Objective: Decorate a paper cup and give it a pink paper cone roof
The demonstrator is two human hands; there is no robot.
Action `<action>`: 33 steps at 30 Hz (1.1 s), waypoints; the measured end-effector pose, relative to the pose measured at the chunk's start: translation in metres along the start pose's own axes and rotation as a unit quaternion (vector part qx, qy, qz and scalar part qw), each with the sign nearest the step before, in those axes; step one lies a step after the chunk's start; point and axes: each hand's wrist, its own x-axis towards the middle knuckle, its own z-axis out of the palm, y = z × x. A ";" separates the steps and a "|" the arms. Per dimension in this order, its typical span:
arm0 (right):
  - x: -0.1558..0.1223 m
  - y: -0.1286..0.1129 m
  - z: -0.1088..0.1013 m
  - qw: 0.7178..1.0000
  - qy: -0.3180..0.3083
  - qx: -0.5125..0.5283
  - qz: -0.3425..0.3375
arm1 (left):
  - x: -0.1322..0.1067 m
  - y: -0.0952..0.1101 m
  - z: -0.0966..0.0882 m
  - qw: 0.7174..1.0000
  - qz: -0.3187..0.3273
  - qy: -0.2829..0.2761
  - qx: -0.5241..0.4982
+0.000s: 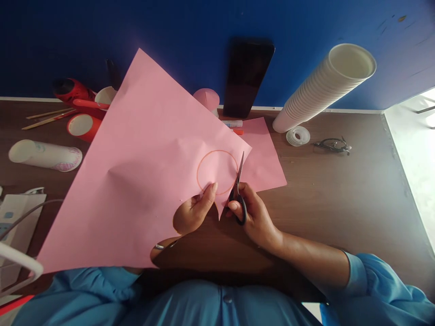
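Observation:
A large pink paper sheet (136, 149) spans the middle, curved notches cut from its lower edge. Near its right corner an orange circle (198, 168) is drawn on it. My left hand (195, 210) pinches the sheet just below that circle, thumb on top and the other fingers mostly hidden beneath. In my right hand (260, 222) are scissors (239, 194) with black handles. Their blades point up and away, at the sheet's edge by the circle's right side. Under the raised sheet's right corner, a second pink paper (267, 158) lies on the table.
A tall stack of white paper cups (316, 90) leans at the back right, beside a clear tape roll (298, 136) and eyeglasses (333, 145). A black phone (248, 79) leans against the blue wall. At left lie a decorated cup (45, 155), an orange cup (83, 126) and brushes (50, 117).

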 end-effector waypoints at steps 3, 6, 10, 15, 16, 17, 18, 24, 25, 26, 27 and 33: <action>0.000 0.001 0.000 1.000 -0.002 0.003 0.002 | 0.000 0.002 0.000 0.999 -0.033 0.003 -0.002; 0.000 0.000 0.000 1.000 -0.004 0.007 0.009 | 0.001 0.004 0.000 0.999 -0.044 -0.008 -0.007; 0.000 -0.003 0.000 1.000 -0.004 0.014 0.020 | 0.000 0.005 0.000 0.997 -0.076 -0.016 0.005; 0.000 -0.004 0.000 0.999 -0.005 0.024 0.023 | 0.004 0.003 -0.001 0.997 -0.064 -0.009 0.030; 0.000 -0.003 0.000 0.999 -0.007 0.028 0.025 | 0.007 0.003 -0.002 0.998 -0.042 -0.013 0.033; 0.000 -0.003 0.001 0.999 -0.008 0.033 0.027 | 0.010 0.002 -0.004 0.999 -0.013 -0.022 0.036; 0.000 -0.002 0.001 0.999 -0.009 0.039 0.028 | 0.013 0.002 -0.005 0.998 0.018 -0.034 0.039; 0.000 0.001 0.002 0.998 -0.008 0.059 0.032 | 0.024 0.004 -0.013 0.992 0.090 -0.065 0.059; 0.000 0.001 0.002 0.998 -0.008 0.059 0.032 | 0.024 0.004 -0.013 0.992 0.095 -0.065 0.060; 0.000 0.001 0.001 0.998 -0.008 0.059 0.032 | 0.024 0.004 -0.013 0.991 0.098 -0.068 0.059; 0.000 0.001 0.001 0.998 -0.008 0.059 0.033 | 0.023 0.004 -0.013 0.991 0.100 -0.066 0.055; 0.001 -0.001 0.002 0.997 -0.009 0.068 0.032 | 0.019 0.000 -0.009 0.997 0.038 -0.063 0.031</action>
